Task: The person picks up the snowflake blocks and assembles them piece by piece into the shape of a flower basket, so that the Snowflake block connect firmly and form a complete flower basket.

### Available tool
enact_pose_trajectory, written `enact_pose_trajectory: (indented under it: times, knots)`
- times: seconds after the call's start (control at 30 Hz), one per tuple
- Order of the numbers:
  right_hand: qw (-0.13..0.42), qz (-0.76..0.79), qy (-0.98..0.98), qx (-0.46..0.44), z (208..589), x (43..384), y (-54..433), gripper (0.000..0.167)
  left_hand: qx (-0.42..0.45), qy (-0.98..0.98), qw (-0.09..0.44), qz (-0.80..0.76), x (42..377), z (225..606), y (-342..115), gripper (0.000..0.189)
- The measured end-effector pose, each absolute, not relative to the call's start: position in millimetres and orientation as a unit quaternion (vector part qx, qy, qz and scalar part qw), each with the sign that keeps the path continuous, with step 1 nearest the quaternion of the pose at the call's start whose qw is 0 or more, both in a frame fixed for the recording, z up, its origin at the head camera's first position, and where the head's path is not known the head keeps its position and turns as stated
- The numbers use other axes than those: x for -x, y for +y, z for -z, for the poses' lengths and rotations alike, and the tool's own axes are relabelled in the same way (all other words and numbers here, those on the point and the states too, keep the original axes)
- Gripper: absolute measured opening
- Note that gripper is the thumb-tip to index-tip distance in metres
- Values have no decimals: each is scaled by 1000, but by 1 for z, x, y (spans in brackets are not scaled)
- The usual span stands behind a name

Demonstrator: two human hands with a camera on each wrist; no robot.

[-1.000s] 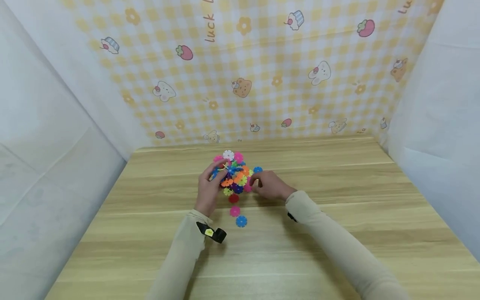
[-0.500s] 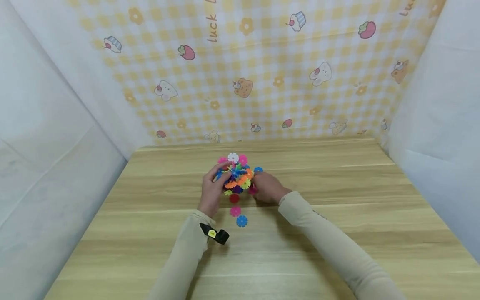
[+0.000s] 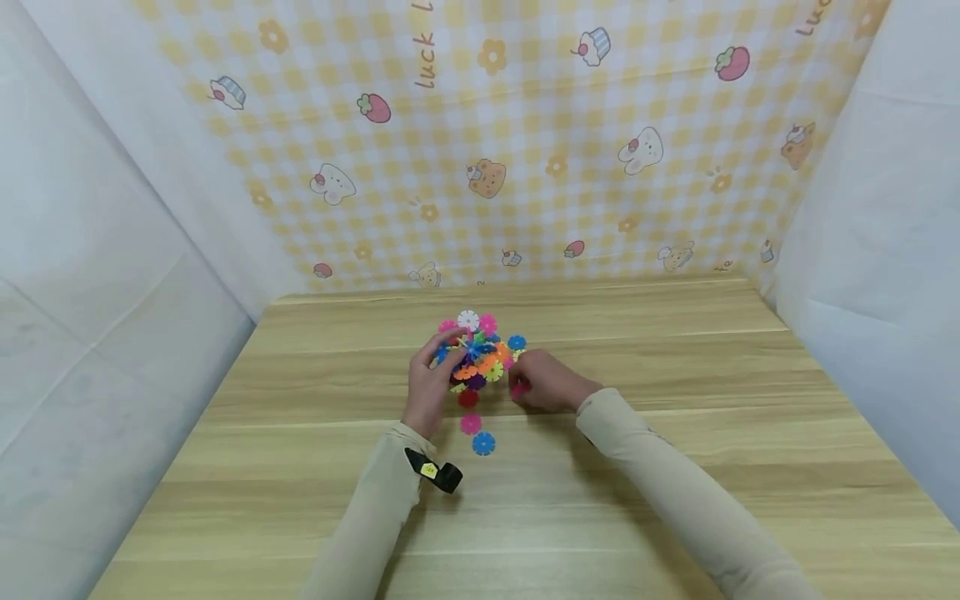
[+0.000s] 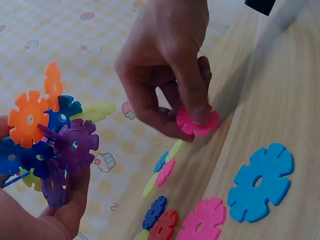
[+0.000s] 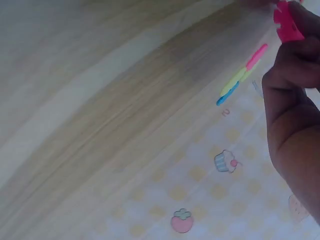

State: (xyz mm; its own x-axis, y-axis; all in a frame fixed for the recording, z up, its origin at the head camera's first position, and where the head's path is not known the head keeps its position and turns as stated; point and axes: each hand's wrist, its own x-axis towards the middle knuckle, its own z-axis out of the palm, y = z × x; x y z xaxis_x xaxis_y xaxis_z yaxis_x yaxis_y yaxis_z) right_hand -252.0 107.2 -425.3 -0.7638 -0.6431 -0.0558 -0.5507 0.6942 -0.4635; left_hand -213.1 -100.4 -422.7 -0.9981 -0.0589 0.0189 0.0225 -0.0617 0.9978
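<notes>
My left hand grips a cluster of interlocked notched plastic discs in orange, purple, blue and yellow. White and pink discs also show around its top in the head view. To the right of the cluster, my right hand pinches one pink disc between thumb and fingers, raised a little off the table. That pink disc appears tilted on edge in the right wrist view. My left fingers are partly hidden behind the cluster.
Loose discs lie on the wooden table: a blue disc, a pink disc and a red disc run toward the front. Several more lie behind, including another blue disc. A patterned cloth hangs behind the table.
My right hand reached in among the loose discs right of the cluster, took hold of a pink one and drew it slightly back. My left hand keeps its grip on the cluster.
</notes>
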Motion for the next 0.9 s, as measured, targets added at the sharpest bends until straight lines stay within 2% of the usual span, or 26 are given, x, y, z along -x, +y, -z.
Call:
enact_pose_trajectory:
  times: [0.1,0.33,0.47,0.9]
  knots:
    - [111,257,910,306,423,252,118,5,-16,-686,28,727,214,424,-99,31]
    - [70,441,871,206,405,248,130,11,-21,-694,27,719,215,426,-95,31]
    - [58,519,834,180,394,246,127,17,-16,-697,29,716,216,428,-92,31]
    - [33,517,837,176,389,243,116,10,7,-709,38,704,214,425,-83,30]
